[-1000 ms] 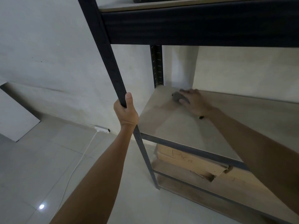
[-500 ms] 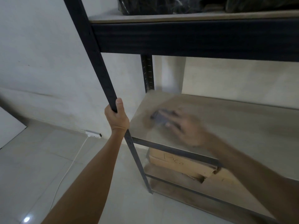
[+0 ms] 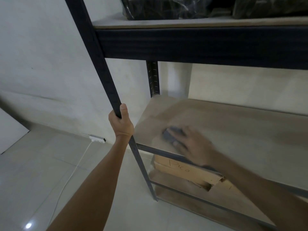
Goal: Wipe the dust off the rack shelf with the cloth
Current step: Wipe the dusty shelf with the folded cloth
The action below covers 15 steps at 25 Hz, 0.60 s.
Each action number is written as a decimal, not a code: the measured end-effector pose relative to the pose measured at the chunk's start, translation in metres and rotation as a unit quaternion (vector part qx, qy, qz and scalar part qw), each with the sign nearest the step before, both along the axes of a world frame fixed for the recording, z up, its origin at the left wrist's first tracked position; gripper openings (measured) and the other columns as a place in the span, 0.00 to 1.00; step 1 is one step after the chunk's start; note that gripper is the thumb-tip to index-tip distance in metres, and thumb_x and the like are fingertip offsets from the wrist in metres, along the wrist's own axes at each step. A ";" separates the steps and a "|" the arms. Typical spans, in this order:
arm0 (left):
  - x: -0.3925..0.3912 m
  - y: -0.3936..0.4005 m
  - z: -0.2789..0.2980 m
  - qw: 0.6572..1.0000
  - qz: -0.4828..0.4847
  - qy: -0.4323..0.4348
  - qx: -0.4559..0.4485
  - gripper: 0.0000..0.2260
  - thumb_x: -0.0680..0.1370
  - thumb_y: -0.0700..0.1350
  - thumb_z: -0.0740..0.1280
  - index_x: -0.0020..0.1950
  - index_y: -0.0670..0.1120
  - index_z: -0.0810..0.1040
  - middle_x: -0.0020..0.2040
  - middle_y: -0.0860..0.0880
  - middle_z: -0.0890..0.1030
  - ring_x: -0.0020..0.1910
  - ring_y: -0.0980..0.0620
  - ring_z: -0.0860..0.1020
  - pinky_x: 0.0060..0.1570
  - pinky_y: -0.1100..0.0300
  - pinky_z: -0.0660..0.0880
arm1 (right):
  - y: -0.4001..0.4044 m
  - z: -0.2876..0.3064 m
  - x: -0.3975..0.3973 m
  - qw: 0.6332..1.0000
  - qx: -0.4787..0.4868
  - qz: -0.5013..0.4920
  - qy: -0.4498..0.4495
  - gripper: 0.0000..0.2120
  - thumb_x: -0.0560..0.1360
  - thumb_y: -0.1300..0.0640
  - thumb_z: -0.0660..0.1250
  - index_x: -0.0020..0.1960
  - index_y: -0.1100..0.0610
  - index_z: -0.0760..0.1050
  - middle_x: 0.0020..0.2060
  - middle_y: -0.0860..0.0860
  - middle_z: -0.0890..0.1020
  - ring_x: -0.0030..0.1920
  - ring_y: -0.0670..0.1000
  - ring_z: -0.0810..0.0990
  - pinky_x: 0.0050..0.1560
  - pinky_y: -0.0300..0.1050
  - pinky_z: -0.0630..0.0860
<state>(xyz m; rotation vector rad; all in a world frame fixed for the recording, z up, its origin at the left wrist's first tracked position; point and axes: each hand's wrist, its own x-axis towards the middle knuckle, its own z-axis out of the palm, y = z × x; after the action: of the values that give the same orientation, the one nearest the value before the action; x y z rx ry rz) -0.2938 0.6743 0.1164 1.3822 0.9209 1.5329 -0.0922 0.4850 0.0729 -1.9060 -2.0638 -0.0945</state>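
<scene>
Step in hand: wiping the middle rack shelf point(image 3: 233, 130), front-left corner region. My right hand point(image 3: 191, 145) lies flat over the cloth point(image 3: 170, 135), fingers spread and pressing it down onto the board; the hand is motion-blurred, so I cannot tell whether any finger curls round the cloth's edge. The cloth sits on the shelf near its front edge, a little in from the left corner, touching the board.

My left hand point(image 3: 120, 122) grips the front-left upright post point(image 3: 100, 64) of the rack, fingers wrapped round it and thumb up along its face. Judgement: this steadies the frame against the push of the wiping.

Cloth: small, dark grey, bunched into a wad; only its left part shows past my fingers. Shelf: pale wood-look board on a dark metal beam, with a dull, uneven haze across it. I cannot separate dust from glare.

Judgement on progress: partway. The right and rear stretches of the board look no different from the rest.

Next move calls for steady downward pressure, overlapping strokes toward the uncovered areas, and care at the front lip so the wad does not slide off.
</scene>
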 end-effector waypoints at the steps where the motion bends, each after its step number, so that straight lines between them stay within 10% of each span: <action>1: 0.000 -0.001 0.002 1.000 -0.001 0.000 0.003 0.27 0.72 0.76 0.62 0.29 0.56 0.62 0.26 0.53 0.60 0.27 0.50 0.58 0.32 0.54 0.55 | -0.014 -0.001 -0.030 0.998 -0.013 0.062 0.020 0.26 0.86 0.43 0.49 0.82 0.49 0.60 0.66 0.54 0.73 0.62 0.54 0.72 0.60 0.50 0.71; 4: 0.001 -0.002 0.002 1.000 -0.002 -0.008 -0.004 0.26 0.72 0.75 0.63 0.27 0.57 0.64 0.25 0.57 0.61 0.28 0.51 0.58 0.31 0.53 0.55 | -0.025 0.003 -0.057 0.981 -0.028 0.159 0.107 0.27 0.85 0.42 0.51 0.81 0.48 0.62 0.67 0.53 0.74 0.63 0.54 0.75 0.59 0.50 0.74; 10: 0.001 -0.001 0.001 1.000 -0.003 -0.010 0.000 0.27 0.71 0.77 0.64 0.27 0.57 0.63 0.26 0.55 0.59 0.28 0.51 0.57 0.31 0.52 0.54 | 0.109 0.026 0.103 0.974 -0.047 -0.198 0.098 0.23 0.85 0.52 0.58 0.79 0.55 0.66 0.70 0.63 0.69 0.69 0.66 0.69 0.70 0.57 0.68; 15: 0.001 0.004 -0.008 1.000 -0.006 -0.017 0.017 0.26 0.74 0.72 0.64 0.30 0.52 0.64 0.27 0.49 0.61 0.29 0.49 0.58 0.31 0.49 0.55 | 0.148 0.005 0.071 0.983 -0.049 -0.161 0.078 0.21 0.85 0.52 0.57 0.77 0.57 0.67 0.69 0.62 0.68 0.69 0.65 0.68 0.69 0.55 0.68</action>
<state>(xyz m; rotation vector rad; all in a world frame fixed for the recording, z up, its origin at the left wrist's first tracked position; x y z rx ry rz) -0.2926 0.6783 0.1086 1.3790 0.8688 1.5649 -0.0209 0.6331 0.0784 -2.2166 -1.6762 0.0805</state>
